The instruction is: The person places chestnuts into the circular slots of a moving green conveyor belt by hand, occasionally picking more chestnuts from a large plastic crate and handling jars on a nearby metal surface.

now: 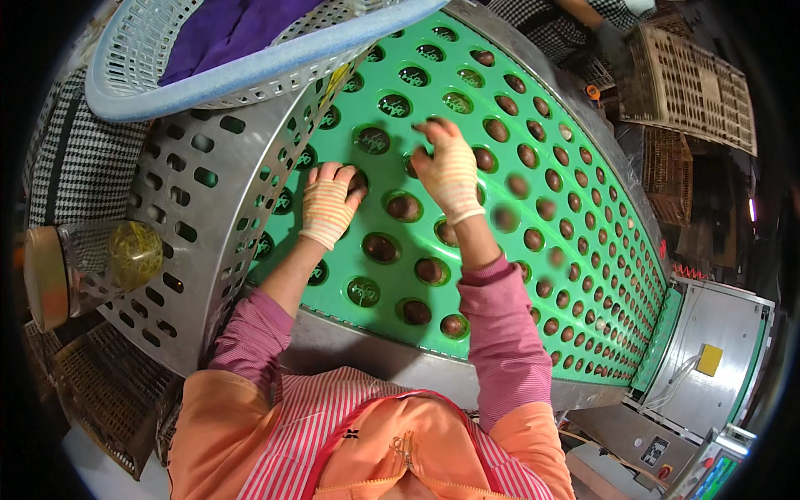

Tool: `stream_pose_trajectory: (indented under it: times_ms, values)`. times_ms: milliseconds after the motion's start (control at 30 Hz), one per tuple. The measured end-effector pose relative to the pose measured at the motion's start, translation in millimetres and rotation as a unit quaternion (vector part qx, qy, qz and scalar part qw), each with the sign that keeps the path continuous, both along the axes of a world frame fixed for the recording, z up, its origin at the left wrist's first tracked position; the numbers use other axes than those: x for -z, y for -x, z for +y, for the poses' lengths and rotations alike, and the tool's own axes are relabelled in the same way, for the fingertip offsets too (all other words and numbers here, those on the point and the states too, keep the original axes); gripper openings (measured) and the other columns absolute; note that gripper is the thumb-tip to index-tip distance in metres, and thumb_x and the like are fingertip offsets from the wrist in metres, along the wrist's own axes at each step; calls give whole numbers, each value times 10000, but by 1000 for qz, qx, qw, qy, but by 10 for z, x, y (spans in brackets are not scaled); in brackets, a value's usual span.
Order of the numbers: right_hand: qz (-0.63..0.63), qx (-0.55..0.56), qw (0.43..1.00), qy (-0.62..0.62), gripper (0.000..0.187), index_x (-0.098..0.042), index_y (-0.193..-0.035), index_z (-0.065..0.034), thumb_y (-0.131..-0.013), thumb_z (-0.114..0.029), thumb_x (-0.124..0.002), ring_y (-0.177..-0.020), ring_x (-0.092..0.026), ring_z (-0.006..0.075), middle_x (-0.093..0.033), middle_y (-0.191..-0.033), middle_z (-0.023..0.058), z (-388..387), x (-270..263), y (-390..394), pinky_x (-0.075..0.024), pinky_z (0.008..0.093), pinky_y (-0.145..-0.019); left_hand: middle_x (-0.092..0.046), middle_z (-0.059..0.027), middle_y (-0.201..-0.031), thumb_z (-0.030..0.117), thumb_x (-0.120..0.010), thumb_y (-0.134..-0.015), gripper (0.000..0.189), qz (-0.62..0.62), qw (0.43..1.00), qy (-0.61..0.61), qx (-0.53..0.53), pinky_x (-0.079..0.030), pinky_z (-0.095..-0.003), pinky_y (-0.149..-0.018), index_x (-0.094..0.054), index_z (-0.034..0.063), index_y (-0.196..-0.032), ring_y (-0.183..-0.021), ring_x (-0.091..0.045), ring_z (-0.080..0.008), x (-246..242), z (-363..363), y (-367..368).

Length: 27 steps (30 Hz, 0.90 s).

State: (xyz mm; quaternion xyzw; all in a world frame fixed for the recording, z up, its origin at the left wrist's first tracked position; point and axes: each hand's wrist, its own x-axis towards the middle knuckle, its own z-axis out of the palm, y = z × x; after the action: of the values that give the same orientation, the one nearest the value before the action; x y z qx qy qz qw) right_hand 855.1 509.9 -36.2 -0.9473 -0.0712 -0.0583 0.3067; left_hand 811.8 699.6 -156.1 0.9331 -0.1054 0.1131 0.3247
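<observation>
A green tray-like surface with rows of round hollows lies before me, and many hollows hold brown, rounded objects such as the one between my hands. My left hand, in a fingerless striped knit glove, reaches down over the hollows at the left. Its fingers curl over a dark brown rounded object, touching it or gripping it. My right hand, gloved the same way, hovers over the surface farther right with fingers bent and spread. A small dark bit shows at its fingertips, too blurred to name. Several brown objects right of it are blurred.
A perforated metal guard stands at the left, with a light blue plastic basket holding purple cloth above it. A clear jar is at far left. Another person's gloved hand touches a plastic crate. A metal machine box stands right.
</observation>
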Motion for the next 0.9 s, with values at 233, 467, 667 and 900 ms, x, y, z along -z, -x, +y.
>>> stream_pose_trajectory:
  times_ms: [233, 467, 667, 900]
  values:
    - [-81, -54, 986, 138, 409, -556, -1269, -133, -871, -194, -622, -1275, -442, 425, -512, -1360, 164, 334, 710, -3, -377, 532, -1043, -522, -95, -1146, 241, -744, -772, 391, -3, 1000, 27, -7, -466, -458, -881, -633, 136, -1132, -1030, -503, -347, -3, -47, 11]
    - [-146, 129, 981, 20, 321, -614, -1161, -73, -841, -46, -626, -1150, -541, 413, -576, -1260, 185, -436, 190, 1424, -470, 467, -945, -526, -102, -1204, 317, -661, -832, 429, -41, 999, -5, 5, -441, -470, -940, -596, 176, -1232, -1085, -500, -361, -3, 16, -38]
    - [-163, 280, 946, -4, 289, -648, -1103, -98, -818, -54, -663, -1038, -595, 358, -615, -1166, 154, -677, 120, 3357, -494, 436, -898, -489, -177, -1369, 290, -630, -847, 520, -141, 964, -151, 168, -394, -506, -1024, -534, 80, -1313, -1232, -468, -390, -394, -402, 240]
    - [-135, 467, 870, -82, 247, -620, -1038, -77, -793, -74, -652, -1073, -554, 345, -594, -1147, 149, -293, 214, 5128, -478, 427, -917, -478, -229, -1388, 309, -559, -932, 516, -68, 928, -216, 295, -394, -448, -1050, -492, 18, -1353, -1231, -493, -399, -66, -587, 154]
